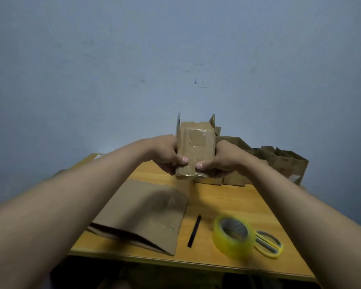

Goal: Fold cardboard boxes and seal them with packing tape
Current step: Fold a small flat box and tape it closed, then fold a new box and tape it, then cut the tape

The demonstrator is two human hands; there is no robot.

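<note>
I hold a small brown cardboard box [196, 147] up in the air above the far part of the wooden table [223, 197]. Clear tape shines on the face turned toward me, and loose flaps stick up at its top. My left hand [167, 155] grips its left side with the thumb on the taped face. My right hand [221, 159] grips the right side the same way. A roll of yellowish packing tape [233, 236] lies on the table at the near right.
A flattened cardboard box [146, 215] lies at the near left of the table. A black strip [194, 230] lies beside the tape, and yellow-handled scissors [269, 245] lie right of it. Several folded boxes [283, 161] stand at the far right against the blue-grey wall.
</note>
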